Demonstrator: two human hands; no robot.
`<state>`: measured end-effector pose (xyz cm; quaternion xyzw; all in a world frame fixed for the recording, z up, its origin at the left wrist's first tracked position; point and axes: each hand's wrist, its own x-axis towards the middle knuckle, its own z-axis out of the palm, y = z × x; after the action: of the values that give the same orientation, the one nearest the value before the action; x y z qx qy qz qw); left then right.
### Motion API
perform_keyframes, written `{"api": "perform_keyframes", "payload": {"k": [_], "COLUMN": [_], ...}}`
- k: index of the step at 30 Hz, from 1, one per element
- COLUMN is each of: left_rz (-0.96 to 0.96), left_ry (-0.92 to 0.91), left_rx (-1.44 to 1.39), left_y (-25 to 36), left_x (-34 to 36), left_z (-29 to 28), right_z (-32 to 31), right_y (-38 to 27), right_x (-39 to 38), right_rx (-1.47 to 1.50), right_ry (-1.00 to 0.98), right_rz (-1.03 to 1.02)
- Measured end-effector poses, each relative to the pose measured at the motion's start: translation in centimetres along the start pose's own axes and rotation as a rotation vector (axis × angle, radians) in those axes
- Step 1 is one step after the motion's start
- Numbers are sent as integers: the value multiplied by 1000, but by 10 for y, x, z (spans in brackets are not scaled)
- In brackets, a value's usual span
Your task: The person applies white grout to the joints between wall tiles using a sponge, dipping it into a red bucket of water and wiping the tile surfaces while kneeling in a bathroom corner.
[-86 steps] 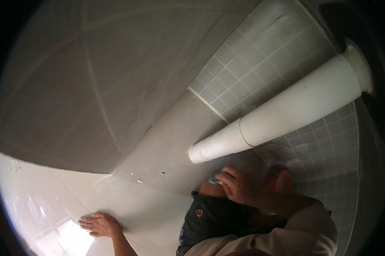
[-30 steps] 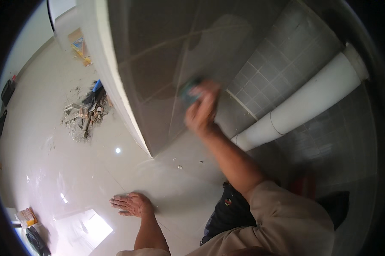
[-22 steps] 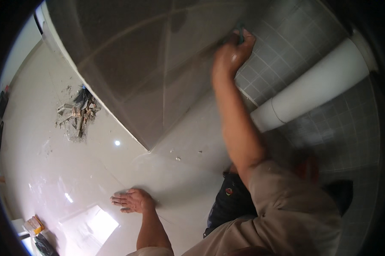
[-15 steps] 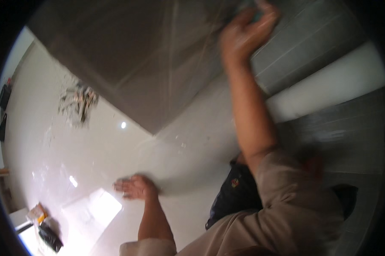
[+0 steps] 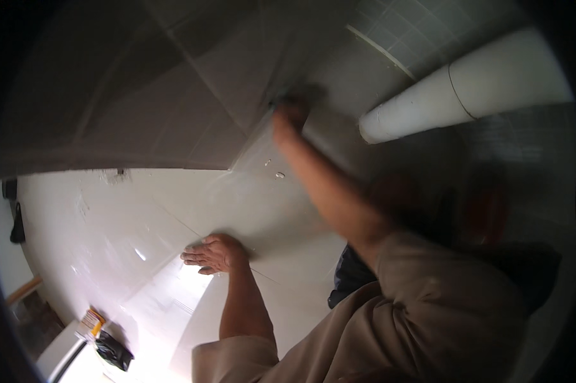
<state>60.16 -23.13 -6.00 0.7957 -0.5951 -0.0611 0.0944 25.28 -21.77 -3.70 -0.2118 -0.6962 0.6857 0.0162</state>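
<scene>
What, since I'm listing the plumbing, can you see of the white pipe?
The white pipe is a smooth cylinder, seemingly plastic, with a thin dark line ringing it. It slants across the picture's upper right, beside grey tiles; its left end appears to meet the floor, the other fades into darkness. Neither left hand nor right hand touches it.

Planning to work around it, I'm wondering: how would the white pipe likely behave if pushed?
The white pipe would probably feel stiff, since its sides run straight without sagging. Its smooth surface may be slippery to a grip. Its round shape suggests it could roll if loose, though I cannot tell whether it is fixed.
</scene>
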Motion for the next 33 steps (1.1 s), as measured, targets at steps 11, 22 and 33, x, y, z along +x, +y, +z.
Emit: {"api": "perform_keyframes", "payload": {"k": [11,22,33], "left_rz": [24,-7,-36], "left_ry": [190,86,28], "left_rx": [416,32,192], "left_y": [-24,-16,3], "left_x": [5,3,-8], "left_z": [8,3,-24], "right_z": [-33,2,-23], "right_y": [49,-18,-196], "right_x": [-100,-17,-114], "right_rx": [-597,-103,339], "right_ry": [-386,-7,-309], "right_rz": [-232,-369,-699]}}
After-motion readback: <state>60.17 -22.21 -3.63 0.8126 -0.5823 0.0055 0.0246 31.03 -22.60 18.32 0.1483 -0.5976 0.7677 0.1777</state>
